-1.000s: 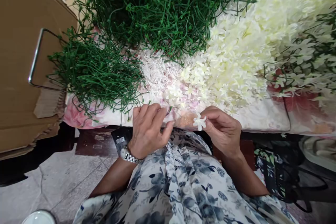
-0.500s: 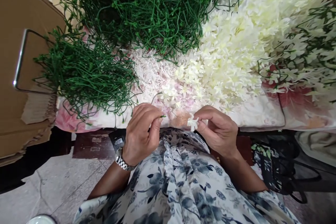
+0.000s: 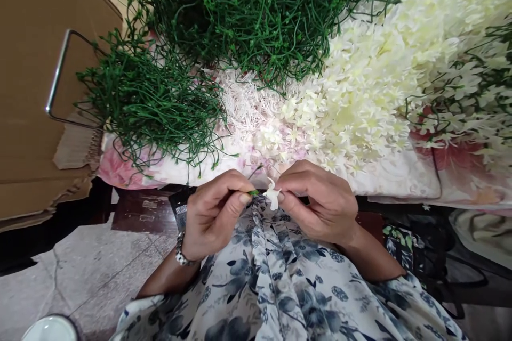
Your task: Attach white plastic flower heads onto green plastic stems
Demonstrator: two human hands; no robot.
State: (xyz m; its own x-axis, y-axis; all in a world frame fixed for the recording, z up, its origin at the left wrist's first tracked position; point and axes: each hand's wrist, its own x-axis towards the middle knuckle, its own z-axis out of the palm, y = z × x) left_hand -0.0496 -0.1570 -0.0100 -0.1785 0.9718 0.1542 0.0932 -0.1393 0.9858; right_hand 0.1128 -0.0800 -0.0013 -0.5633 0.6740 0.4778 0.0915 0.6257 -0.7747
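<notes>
Between thumb and forefinger my left hand (image 3: 218, 216) pinches a green artificial stem (image 3: 253, 192), its tip poking out to the right. My right hand (image 3: 318, 202) is closed on a white artificial flower (image 3: 272, 195) whose petals spread toward the stem tip. A small gap separates stem and flower, just past the table's front edge. Beyond my hands lie a smaller heap of green stems (image 3: 156, 101) on the left, a large pile of green stems (image 3: 248, 16) at the back, and a mass of loose cream flowers (image 3: 360, 101) on the right.
A cardboard box (image 3: 36, 64) with a bent metal handle (image 3: 58, 72) stands at left. Thin white sprigs (image 3: 248, 104) lie mid-table on a floral cloth (image 3: 384, 184). Flowered stems (image 3: 460, 85) are heaped far right. A dark bag (image 3: 428, 250) sits below right, a round white lid (image 3: 50, 329) low left.
My right hand has moved left with the flower, bringing it close to the stem tip. The left hand has lowered slightly. The view has shifted, moving the table contents rightward.
</notes>
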